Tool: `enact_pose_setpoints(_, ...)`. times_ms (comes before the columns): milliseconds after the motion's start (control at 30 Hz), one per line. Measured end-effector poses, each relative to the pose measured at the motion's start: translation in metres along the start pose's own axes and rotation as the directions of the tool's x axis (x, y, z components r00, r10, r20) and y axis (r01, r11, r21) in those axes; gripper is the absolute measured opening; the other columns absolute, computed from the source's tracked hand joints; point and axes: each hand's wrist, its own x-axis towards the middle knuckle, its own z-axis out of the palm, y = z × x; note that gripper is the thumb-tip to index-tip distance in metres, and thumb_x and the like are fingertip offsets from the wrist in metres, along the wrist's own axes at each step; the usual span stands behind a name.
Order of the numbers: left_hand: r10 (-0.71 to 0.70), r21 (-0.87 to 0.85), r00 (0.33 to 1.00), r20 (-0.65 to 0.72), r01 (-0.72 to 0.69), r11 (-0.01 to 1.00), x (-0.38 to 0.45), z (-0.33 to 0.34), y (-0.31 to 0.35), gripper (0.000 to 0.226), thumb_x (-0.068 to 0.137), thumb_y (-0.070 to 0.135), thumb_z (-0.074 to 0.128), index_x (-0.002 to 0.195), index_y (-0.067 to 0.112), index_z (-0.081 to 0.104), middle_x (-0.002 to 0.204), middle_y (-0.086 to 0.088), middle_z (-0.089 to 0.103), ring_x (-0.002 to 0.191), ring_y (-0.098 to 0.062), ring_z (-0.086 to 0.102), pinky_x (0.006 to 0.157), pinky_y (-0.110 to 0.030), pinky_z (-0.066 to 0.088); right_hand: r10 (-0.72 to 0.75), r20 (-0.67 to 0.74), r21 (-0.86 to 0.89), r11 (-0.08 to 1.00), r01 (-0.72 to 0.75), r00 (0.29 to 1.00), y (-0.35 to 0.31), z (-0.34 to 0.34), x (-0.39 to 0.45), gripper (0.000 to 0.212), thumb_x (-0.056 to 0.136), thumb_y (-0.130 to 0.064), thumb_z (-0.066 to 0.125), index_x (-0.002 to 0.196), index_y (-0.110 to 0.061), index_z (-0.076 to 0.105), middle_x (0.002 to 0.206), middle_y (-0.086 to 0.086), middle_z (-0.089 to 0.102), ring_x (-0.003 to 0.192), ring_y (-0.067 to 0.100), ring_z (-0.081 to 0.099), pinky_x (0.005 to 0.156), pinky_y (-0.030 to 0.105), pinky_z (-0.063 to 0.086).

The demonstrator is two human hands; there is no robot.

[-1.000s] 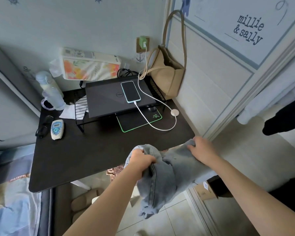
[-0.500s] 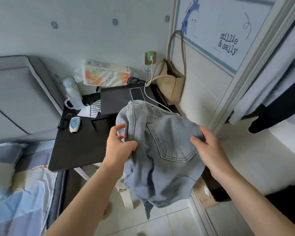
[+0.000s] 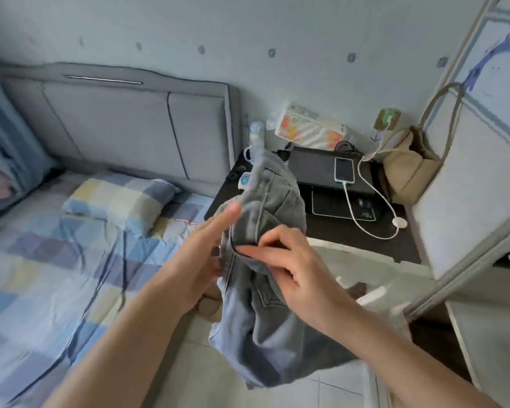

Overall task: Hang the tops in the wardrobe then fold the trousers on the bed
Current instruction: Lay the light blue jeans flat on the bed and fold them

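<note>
Bed with blue-and-yellow checked sheet (image 3: 56,260) fills lower left. Faded grey-blue denim trousers (image 3: 265,290), bunched, back pocket showing, hang mid-frame; right hand (image 3: 289,269) pinches waistband, left hand (image 3: 200,254) open-fingered against them. No legible writing.

One head-worn camera looks forward and down, close over the left hand (image 3: 198,260) and right hand (image 3: 292,272).

To my left a grey padded fabric headboard (image 3: 136,125) meets the pale blue wall with small printed wheel motifs (image 3: 306,30), a black rectangular bedside desk (image 3: 362,240) beside it, pale floor tiles (image 3: 195,375) below.
</note>
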Motion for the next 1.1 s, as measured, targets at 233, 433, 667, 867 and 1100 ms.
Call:
enact_pose_setpoints(233,-0.051,-0.195,0.921,-0.386,-0.028,0.98,-0.059,-0.094,-0.036,0.015,0.081,0.008,0.071,0.096,0.01,0.069,0.082,-0.012,0.072,0.07,-0.021,0.07,0.059,-0.027,0.056,-0.276,0.306,0.11,0.961,0.254,0.911,-0.071,0.104,0.017,0.039,0.09,-0.004,0.048,0.121,-0.016,0.067,0.108,0.002,0.058,0.11,0.021,0.05,0.095,0.038,0.043)
enact_pose_setpoints(433,-0.115,-0.354,0.803,-0.585,-0.125,0.927,-0.116,-0.196,-0.074,0.019,0.092,0.007,0.057,0.109,0.002,0.065,0.1,-0.019,0.072,0.078,-0.027,0.069,0.062,-0.03,0.058,-0.332,0.41,0.388,0.906,0.167,0.85,-0.115,0.168,0.046,0.035,0.093,-0.008,0.056,0.126,-0.019,0.062,0.117,-0.003,0.056,0.11,0.008,0.054,0.097,0.023,0.043)
enact_pose_setpoints(667,-0.031,-0.329,0.777,-0.628,-0.229,0.916,-0.177,-0.296,-0.078,0.037,0.076,0.016,0.063,0.113,0.021,0.067,0.112,-0.009,0.072,0.096,-0.023,0.071,0.081,-0.034,0.059,0.16,0.457,0.19,0.943,-0.272,0.875,-0.09,0.266,0.135,0.058,0.085,0.006,0.059,0.125,-0.032,0.037,0.104,-0.005,0.05,0.09,0.008,0.052,0.075,0.023,0.043)
enact_pose_setpoints(867,0.036,-0.345,0.764,-0.644,-0.332,0.878,-0.207,-0.348,-0.069,0.041,0.081,0.015,0.058,0.121,0.02,0.064,0.113,-0.01,0.072,0.092,-0.024,0.072,0.071,-0.033,0.06,0.097,0.871,0.341,0.585,-0.736,0.481,-0.126,0.344,0.136,0.029,0.101,-0.002,0.041,0.12,-0.024,0.041,0.083,-0.025,0.064,0.064,-0.019,0.059,0.057,0.006,0.046)
enact_pose_setpoints(1100,0.093,-0.287,0.669,-0.738,-0.436,0.853,-0.22,-0.398,-0.066,0.039,0.083,0.014,0.057,0.121,0.018,0.065,0.115,-0.012,0.07,0.096,-0.025,0.069,0.08,-0.036,0.059,-0.091,0.867,0.486,-0.067,-0.872,0.49,-0.159,0.385,0.198,0.054,0.04,-0.019,0.093,0.09,-0.006,0.076,0.094,0.014,0.073,0.085,0.025,0.071,0.076,0.034,0.058)
